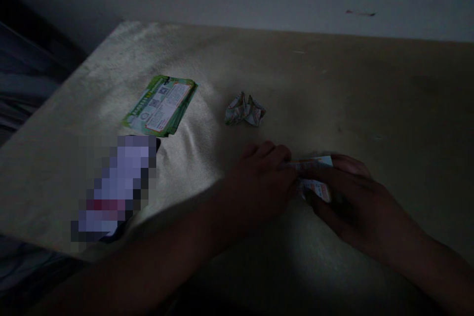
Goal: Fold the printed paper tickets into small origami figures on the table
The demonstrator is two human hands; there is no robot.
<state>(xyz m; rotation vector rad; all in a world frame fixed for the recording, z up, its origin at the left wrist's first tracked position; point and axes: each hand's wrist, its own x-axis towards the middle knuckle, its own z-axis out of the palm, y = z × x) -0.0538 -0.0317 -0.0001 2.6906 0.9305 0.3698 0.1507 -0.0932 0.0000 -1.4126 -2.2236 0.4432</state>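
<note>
Both hands meet over a small printed paper card that is partly folded and mostly covered by fingers. My left hand is closed on its left end, fingers curled. My right hand grips the right part, with the thumb below and the fingers across the top. A pale corner of the card sticks up between the fingers. Beyond my left hand sit two small folded paper pieces, side by side and close together, printed in green and white. The dim light hides the exact folds under my fingers.
A stack of green printed cards lies at the left on a pale cloth-like tabletop. Nearer me is a phone with its screen blurred out. A white wall borders the table's far edge. Dark fabric hangs at the left.
</note>
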